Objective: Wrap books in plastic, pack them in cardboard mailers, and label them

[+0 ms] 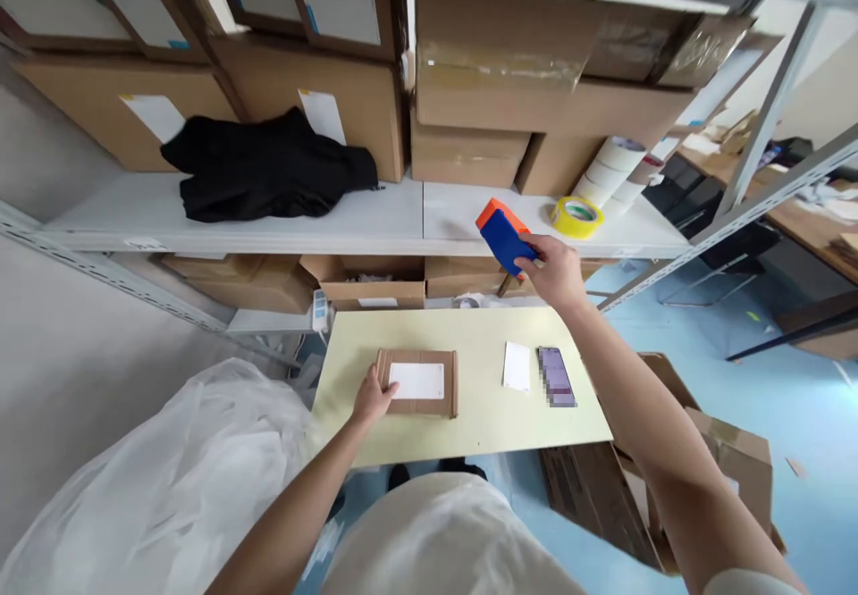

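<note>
Right fingers (533,240) pinch a blue-orange tool (502,240); left fingers (373,379) clasp a cardboard box (416,382) by its left end.

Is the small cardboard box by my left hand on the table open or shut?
Shut: no flap stands up on the box, and a white label lies flat on its top. Whether it's sealed, I cannot tell.

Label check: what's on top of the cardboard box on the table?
A white label on the box; the left hand has its thumb at the label's edge. Anything beneath hand or label is covered.
</note>
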`<state>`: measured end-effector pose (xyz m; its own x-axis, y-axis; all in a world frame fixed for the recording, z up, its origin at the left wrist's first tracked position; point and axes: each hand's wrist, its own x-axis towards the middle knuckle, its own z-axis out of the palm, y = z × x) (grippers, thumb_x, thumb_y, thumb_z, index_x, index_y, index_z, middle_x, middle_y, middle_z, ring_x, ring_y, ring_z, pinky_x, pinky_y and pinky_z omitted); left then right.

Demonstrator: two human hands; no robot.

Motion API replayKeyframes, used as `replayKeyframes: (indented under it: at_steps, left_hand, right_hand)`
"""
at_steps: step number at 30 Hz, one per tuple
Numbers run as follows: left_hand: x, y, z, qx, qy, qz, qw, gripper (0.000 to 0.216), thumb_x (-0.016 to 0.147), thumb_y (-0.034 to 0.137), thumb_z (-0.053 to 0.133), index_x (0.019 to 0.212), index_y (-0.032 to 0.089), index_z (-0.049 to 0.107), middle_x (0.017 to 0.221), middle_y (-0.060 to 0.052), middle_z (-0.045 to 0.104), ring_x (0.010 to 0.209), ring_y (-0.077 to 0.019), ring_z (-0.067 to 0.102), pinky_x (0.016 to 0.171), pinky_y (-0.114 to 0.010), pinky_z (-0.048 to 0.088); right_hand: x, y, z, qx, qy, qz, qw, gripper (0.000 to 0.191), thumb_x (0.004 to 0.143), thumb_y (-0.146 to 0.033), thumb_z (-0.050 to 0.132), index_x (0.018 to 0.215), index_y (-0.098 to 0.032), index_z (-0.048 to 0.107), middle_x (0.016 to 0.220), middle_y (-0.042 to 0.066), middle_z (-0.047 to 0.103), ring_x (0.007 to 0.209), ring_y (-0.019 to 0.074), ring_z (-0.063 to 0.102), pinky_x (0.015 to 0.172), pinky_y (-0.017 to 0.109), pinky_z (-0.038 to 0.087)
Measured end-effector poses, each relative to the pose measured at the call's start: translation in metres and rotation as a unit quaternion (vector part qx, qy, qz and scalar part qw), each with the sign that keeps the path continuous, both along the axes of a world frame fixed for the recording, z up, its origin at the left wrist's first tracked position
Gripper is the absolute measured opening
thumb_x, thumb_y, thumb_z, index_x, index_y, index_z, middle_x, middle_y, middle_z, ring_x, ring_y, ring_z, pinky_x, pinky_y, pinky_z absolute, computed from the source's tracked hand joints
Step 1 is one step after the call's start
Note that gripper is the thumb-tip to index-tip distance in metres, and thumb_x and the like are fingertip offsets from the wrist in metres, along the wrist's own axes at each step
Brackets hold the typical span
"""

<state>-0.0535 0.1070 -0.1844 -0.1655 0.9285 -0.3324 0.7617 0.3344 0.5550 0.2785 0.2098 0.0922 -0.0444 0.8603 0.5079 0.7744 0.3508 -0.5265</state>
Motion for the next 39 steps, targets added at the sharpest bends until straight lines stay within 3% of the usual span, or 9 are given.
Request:
replayKeyframes:
  at_steps: [7,14,17,20,24,27,30,34,39]
  left_hand:
    - [0.011,-0.003,-0.014,0.011,-0.077,0.065,0.995,0.077,0.074,0.040,0.060,0.138,0.005,0.035,0.140,-0.022,0.046,0.130,-0.0319,0.045,0.107,-0.040,0.037]
    - [0.013,-0.016,-0.009,0.037,-0.065,0.086,0.993,0.066,0.077,0.039,0.058,0.134,0.014,0.041,0.136,-0.016,0.052,0.127,-0.0290,0.049,0.105,-0.040,0.039]
    - [0.014,-0.017,-0.003,0.029,-0.062,0.085,0.994,0.065,0.077,0.038,0.059,0.134,0.012,0.042,0.134,-0.017,0.054,0.125,-0.0288,0.051,0.104,-0.040,0.040]
    - [0.010,-0.020,-0.002,0.017,-0.079,0.074,0.994,0.067,0.078,0.040,0.060,0.135,0.011,0.041,0.131,-0.018,0.056,0.121,-0.0283,0.054,0.101,-0.038,0.042]
    - [-0.007,-0.037,-0.008,-0.002,-0.175,0.068,0.982,0.067,0.078,0.048,0.057,0.132,0.012,0.043,0.127,-0.016,0.059,0.117,-0.0254,0.057,0.097,-0.036,0.045]
    - [-0.021,-0.052,-0.011,-0.020,-0.260,0.046,0.964,0.068,0.075,0.054,0.059,0.129,0.012,0.048,0.131,-0.015,0.057,0.122,-0.0256,0.053,0.099,-0.036,0.044]
    - [-0.024,-0.060,-0.011,-0.039,-0.316,0.008,0.948,0.069,0.072,0.054,0.063,0.127,0.014,0.050,0.132,-0.013,0.057,0.124,-0.0257,0.052,0.099,-0.036,0.044]
    - [-0.013,-0.061,-0.008,-0.042,-0.320,0.010,0.946,0.062,0.070,0.044,0.068,0.122,0.015,0.052,0.128,-0.013,0.060,0.119,-0.0244,0.056,0.097,-0.035,0.045]
    - [-0.008,-0.058,0.001,-0.010,-0.301,0.014,0.953,0.052,0.067,0.032,0.071,0.114,0.016,0.056,0.118,-0.010,0.066,0.109,-0.0233,0.062,0.093,-0.035,0.048]
  right_hand:
    - [-0.009,0.133,-0.002,0.026,-0.103,-0.046,0.993,0.036,0.068,-0.010,0.058,0.101,-0.015,0.070,0.100,0.013,0.069,0.093,0.0282,0.062,0.089,0.046,0.048]
    - [-0.016,0.153,-0.029,0.029,-0.148,0.030,0.988,0.035,0.075,-0.016,0.055,0.107,-0.012,0.067,0.111,0.018,0.062,0.104,0.0303,0.056,0.095,0.048,0.043]
    - [-0.008,0.124,-0.030,0.065,-0.146,0.065,0.985,0.045,0.083,-0.024,0.052,0.127,-0.013,0.055,0.128,0.019,0.051,0.121,0.0331,0.045,0.103,0.053,0.035]
    - [0.006,0.060,-0.063,0.064,-0.075,0.083,0.992,0.053,0.088,-0.026,0.046,0.140,-0.021,0.039,0.140,0.015,0.040,0.132,0.0336,0.034,0.106,0.056,0.031]
    - [0.012,-0.059,-0.168,-0.160,-0.009,0.126,0.979,0.069,0.082,-0.024,0.052,0.146,-0.021,0.027,0.133,0.016,0.047,0.126,0.0315,0.045,0.105,0.054,0.036]
    - [-0.003,-0.128,-0.249,-0.403,-0.017,0.148,0.903,0.102,0.068,-0.024,0.069,0.150,-0.015,0.010,0.146,0.022,0.033,0.135,0.0336,0.034,0.109,0.051,0.032]
    - [-0.031,-0.159,-0.295,-0.475,0.014,0.165,0.864,0.119,0.060,-0.022,0.075,0.150,-0.016,-0.003,0.155,0.022,0.013,0.142,0.0324,0.021,0.113,0.048,0.027]
    - [-0.061,-0.163,-0.313,-0.440,0.089,0.140,0.883,0.120,0.060,-0.018,0.073,0.150,-0.022,-0.006,0.156,0.018,0.016,0.141,0.0317,0.023,0.111,0.050,0.028]
    - [-0.065,-0.156,-0.305,-0.403,0.165,0.129,0.891,0.082,0.070,-0.017,0.058,0.145,-0.022,0.024,0.132,0.013,0.054,0.118,0.0270,0.053,0.095,0.046,0.046]
